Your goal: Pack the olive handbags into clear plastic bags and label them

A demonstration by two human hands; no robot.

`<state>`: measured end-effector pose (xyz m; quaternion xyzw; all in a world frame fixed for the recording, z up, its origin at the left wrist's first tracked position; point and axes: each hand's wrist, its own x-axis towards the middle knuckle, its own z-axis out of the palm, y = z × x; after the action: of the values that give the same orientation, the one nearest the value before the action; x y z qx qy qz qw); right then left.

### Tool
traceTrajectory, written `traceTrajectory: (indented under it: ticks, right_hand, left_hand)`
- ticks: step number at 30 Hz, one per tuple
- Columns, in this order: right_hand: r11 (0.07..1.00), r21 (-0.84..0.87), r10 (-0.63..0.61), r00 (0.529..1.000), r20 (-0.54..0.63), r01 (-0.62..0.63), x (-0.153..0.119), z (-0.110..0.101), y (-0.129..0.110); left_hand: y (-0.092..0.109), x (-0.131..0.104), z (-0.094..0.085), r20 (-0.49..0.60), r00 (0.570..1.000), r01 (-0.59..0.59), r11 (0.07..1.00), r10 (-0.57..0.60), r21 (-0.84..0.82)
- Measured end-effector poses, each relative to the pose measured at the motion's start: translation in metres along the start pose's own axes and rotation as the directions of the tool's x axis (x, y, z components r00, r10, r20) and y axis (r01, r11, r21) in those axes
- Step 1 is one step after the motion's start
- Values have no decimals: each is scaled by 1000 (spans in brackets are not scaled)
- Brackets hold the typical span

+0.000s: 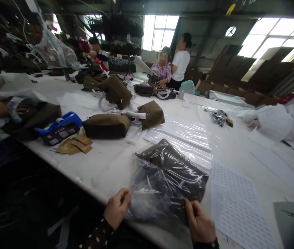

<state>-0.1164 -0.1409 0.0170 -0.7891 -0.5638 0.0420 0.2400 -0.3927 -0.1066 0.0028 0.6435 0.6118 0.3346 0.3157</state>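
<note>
At the table's near edge your left hand (117, 207) and right hand (200, 224) each pinched the plastic bag (152, 193) holding the dark pouch (174, 169); bagging underway, closing its mouth probably needed an even pull.

dim hall, blown-out windows (159, 33) behind — glare on plastic, dark warped edges, soft blur
</note>
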Motion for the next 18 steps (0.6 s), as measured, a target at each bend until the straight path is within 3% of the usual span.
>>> traceTrajectory:
  ticks: [2,3,5,7,10,12,18]
  right_hand:
    - [998,-18,55,998,-1,-55,-1,4,-1]
    - [997,-21,70,998,-5,-70,-2,5,-2]
    - [996,-19,81,997,-13,-82,-3,5,-5]
    - [996,-3,88,996,-18,-88,-4,4,-7]
    - [993,62,103,995,-10,-102,-5,3,-6]
    - [984,130,124,992,-2,-122,-6,2,-5]
    - [952,243,185,982,32,-188,-4,3,0]
  left_hand:
    - [17,1,-3,-186,949,-247,966,256,70]
    - [27,2,1,-189,894,-388,913,406,123]
    - [46,7,18,-26,769,-623,757,639,197]
    - [55,18,45,108,692,-712,650,714,267]
    - [48,37,82,112,711,-676,630,695,381]
    - [38,44,95,114,726,-654,631,678,417]
    - [34,42,94,96,736,-631,628,670,456]
